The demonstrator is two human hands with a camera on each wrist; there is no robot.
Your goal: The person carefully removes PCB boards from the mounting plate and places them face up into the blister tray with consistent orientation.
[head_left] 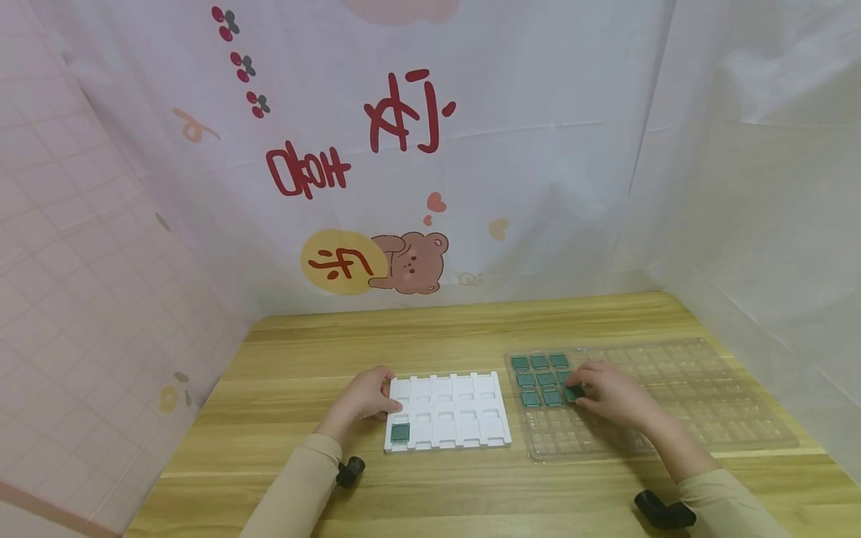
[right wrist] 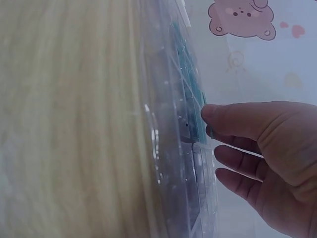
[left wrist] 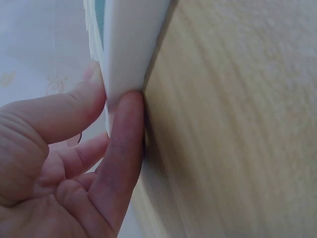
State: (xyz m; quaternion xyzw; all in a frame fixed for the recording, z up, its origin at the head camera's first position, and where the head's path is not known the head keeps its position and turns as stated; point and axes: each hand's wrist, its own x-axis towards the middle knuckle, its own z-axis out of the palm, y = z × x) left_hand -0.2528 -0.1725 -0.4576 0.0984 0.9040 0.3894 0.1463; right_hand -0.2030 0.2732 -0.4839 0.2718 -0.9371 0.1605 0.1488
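Note:
My left hand [head_left: 366, 394] grips the left edge of a white plastic tray [head_left: 445, 430], with the thumb over the rim and fingers against its side wall [left wrist: 130, 47]. One small green circuit board [head_left: 400, 433] lies in the tray's near-left pocket. To the right, my right hand [head_left: 615, 396] is over a clear plastic blister tray [head_left: 686, 422]. Its thumb and index finger pinch a green circuit board [head_left: 574, 393] at the right end of the group; its thin green edge shows between the fingertips in the right wrist view. Several more green boards [head_left: 545, 379] sit in pockets beside it.
Both trays lie on a wood-grain table [head_left: 430, 493], the white one left of the clear one. A printed cloth [head_left: 538, 149] hangs behind the table and along its sides. Black wrist mounts [head_left: 664, 512] are worn on both arms.

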